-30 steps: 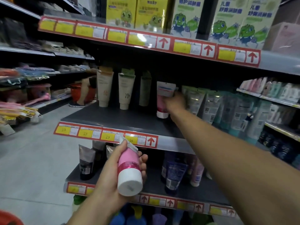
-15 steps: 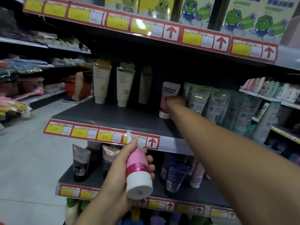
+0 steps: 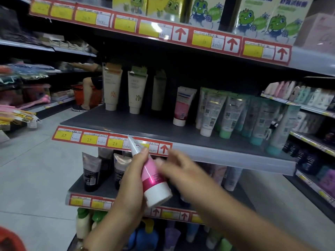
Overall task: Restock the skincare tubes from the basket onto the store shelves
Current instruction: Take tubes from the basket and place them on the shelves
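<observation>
Two hands, left hand fingers gripping pink tube, right hand fingers blurred, spread beside it

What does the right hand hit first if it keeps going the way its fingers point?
Likely the pink tube gripped by the left hand. The right hand is blurred with fingers toward the tube; contact is unclear.

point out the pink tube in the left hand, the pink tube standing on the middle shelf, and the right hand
pink tube in the left hand (image 3: 152, 175), head view, on its pink body
pink tube on the middle shelf (image 3: 181, 110), head view, on its pink lower body
right hand (image 3: 178, 166), head view, on the back of the blurred hand
</observation>
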`<action>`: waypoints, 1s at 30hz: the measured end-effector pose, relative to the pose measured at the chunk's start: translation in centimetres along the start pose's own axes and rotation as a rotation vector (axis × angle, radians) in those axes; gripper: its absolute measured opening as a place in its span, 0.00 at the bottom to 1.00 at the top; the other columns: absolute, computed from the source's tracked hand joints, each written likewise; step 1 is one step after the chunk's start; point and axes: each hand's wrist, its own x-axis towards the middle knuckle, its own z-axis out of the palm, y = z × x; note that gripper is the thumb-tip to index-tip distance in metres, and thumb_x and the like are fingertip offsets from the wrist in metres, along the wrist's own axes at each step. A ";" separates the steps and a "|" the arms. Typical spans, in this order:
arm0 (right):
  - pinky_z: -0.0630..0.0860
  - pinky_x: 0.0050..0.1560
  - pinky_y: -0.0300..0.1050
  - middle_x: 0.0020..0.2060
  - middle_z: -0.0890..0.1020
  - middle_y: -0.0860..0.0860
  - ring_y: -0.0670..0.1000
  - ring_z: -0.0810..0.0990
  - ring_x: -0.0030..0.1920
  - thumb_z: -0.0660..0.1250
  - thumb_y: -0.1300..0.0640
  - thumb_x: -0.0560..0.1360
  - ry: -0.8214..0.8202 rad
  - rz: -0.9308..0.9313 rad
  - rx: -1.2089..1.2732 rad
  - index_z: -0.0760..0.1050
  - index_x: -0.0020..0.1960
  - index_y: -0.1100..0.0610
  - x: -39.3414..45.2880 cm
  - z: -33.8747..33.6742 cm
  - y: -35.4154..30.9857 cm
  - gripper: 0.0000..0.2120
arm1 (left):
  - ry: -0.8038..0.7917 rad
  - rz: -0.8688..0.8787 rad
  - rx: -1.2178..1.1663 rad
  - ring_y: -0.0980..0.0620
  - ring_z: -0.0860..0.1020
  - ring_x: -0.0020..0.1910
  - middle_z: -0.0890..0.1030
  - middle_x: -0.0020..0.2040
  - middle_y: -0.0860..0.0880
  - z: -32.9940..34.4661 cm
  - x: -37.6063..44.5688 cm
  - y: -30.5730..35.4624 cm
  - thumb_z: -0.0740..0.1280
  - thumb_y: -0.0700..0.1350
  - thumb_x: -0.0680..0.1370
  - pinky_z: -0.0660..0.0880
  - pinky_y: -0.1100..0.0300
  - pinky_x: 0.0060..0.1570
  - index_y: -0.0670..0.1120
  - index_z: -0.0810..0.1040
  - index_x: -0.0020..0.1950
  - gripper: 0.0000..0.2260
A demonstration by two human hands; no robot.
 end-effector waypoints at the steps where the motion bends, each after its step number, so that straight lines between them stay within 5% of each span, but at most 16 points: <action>1: 0.77 0.43 0.31 0.58 0.80 0.44 0.38 0.82 0.48 0.68 0.47 0.77 -0.100 0.075 0.050 0.68 0.70 0.46 -0.9 0.4 1.1 0.23 | 0.026 0.019 0.034 0.43 0.80 0.40 0.80 0.42 0.39 -0.1 0.0 -0.3 0.70 0.64 0.68 0.77 0.50 0.41 0.41 0.79 0.48 0.26; 4: 0.81 0.56 0.50 0.50 0.85 0.53 0.51 0.84 0.49 0.69 0.53 0.77 -0.232 0.187 0.133 0.79 0.57 0.54 -1.0 0.1 2.6 0.11 | 0.057 0.041 0.124 0.45 0.76 0.37 0.77 0.38 0.43 0.0 -0.1 -1.0 0.68 0.67 0.66 0.74 0.50 0.41 0.42 0.78 0.44 0.27; 10: 0.77 0.51 0.44 0.44 0.83 0.53 0.49 0.81 0.43 0.72 0.59 0.73 -0.288 0.134 -0.029 0.80 0.52 0.57 0.2 -2.2 1.6 0.08 | -0.052 0.073 0.334 0.49 0.82 0.44 0.84 0.44 0.46 -0.3 -0.3 -0.6 0.65 0.70 0.66 0.76 0.52 0.47 0.47 0.82 0.51 0.29; 13: 0.77 0.47 0.37 0.48 0.84 0.52 0.48 0.83 0.46 0.74 0.62 0.71 -0.146 0.009 -0.141 0.77 0.57 0.58 1.4 -3.2 -0.1 0.16 | -0.101 0.161 0.445 0.51 0.82 0.53 0.85 0.52 0.51 -0.9 0.0 0.3 0.60 0.68 0.72 0.76 0.54 0.54 0.55 0.80 0.61 0.25; 18: 0.74 0.36 0.30 0.51 0.82 0.50 0.46 0.82 0.47 0.77 0.56 0.69 0.269 -0.266 -0.234 0.73 0.60 0.56 6.1 -5.5 -3.9 0.23 | -0.017 0.168 0.788 0.61 0.80 0.53 0.83 0.52 0.60 -4.3 0.9 1.5 0.65 0.62 0.76 0.75 0.59 0.55 0.65 0.77 0.57 0.11; 22: 0.80 0.52 0.49 0.53 0.82 0.54 0.53 0.82 0.50 0.80 0.57 0.64 0.454 -0.199 -0.294 0.75 0.60 0.58 12.3 -7.1 -3.7 0.28 | 0.002 0.166 1.095 0.61 0.75 0.58 0.78 0.59 0.60 -6.9 1.0 1.9 0.65 0.55 0.79 0.72 0.64 0.52 0.62 0.74 0.65 0.14; 30: 0.74 0.48 0.45 0.57 0.80 0.56 0.57 0.80 0.54 0.78 0.58 0.67 0.597 -0.098 -0.411 0.70 0.64 0.60 16.1 -6.6 -2.2 0.30 | -0.040 0.100 1.250 0.62 0.75 0.57 0.79 0.59 0.61 -9.2 1.0 1.6 0.66 0.56 0.78 0.74 0.62 0.54 0.61 0.74 0.66 0.16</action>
